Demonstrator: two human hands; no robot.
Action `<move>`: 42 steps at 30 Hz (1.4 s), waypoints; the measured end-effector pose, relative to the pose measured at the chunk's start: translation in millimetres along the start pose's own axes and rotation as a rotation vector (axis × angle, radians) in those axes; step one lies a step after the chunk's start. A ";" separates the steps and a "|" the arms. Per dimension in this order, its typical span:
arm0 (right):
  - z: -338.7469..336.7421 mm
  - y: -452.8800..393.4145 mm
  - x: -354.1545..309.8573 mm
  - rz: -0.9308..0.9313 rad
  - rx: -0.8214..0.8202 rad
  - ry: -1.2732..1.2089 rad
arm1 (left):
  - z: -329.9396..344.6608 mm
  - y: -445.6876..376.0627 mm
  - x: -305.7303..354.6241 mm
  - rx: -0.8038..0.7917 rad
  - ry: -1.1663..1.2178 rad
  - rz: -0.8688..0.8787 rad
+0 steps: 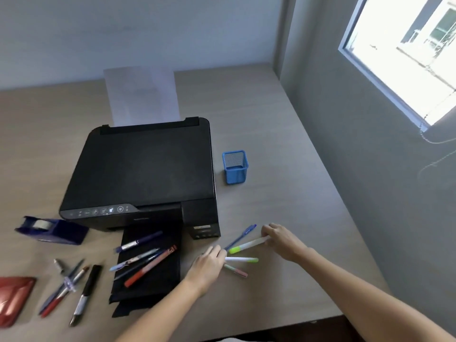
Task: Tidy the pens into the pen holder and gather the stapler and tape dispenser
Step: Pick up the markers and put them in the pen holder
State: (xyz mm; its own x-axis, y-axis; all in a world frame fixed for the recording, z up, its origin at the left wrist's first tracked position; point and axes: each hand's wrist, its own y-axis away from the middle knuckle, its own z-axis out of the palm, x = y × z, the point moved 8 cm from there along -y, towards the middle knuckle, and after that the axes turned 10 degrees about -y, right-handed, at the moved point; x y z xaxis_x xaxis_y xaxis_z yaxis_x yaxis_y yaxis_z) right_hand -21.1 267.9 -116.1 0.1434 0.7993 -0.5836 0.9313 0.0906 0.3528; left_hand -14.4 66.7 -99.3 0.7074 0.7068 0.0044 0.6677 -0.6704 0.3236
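Both hands reach over a wooden desk (pixel 271 149): the left hand (pixel 208 264) rests with fingers curled loosely over the ends of two short highlighters (pixel 240 259), gripping nothing firmly that I can tell. Far to its left lie a red stapler (pixel 13 298) and blue tape dispenser (pixel 53 229), with loose pens (pixel 145 261) nearer, before a black printer (pixel 145 174). To its right, the right hand (pixel 280 236) pinches a green-tipped marker (pixel 248 244) beside a blue pen (pixel 240 236); the blue mesh pen holder (pixel 235 167) stands empty beyond both hands.

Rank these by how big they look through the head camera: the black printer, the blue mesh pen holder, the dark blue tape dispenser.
1. Black printer, by far the largest.
2. Dark blue tape dispenser.
3. Blue mesh pen holder, though it stands farther from the camera, so the last two are unsure.
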 end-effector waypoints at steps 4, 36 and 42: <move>-5.7 -6.9 -6.6 -0.026 -0.023 0.016 | 12.6 2.7 -7.9 -0.011 -0.063 -0.061; -146.2 -65.7 -29.7 0.053 0.028 -0.119 | -229.7 -114.8 -74.9 -0.097 0.136 -0.249; -136.0 -121.6 -47.1 0.377 -0.245 -0.408 | -202.8 -169.0 -74.5 -0.516 -0.004 -0.376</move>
State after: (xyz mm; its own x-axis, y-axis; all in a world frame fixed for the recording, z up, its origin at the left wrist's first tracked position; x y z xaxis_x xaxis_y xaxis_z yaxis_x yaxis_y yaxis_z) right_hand -186.7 300.1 -32.0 0.6107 0.5146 -0.6019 0.6938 0.0186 0.7199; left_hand -227.0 173.2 37.6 0.4475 0.8713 -0.2014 0.6741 -0.1807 0.7162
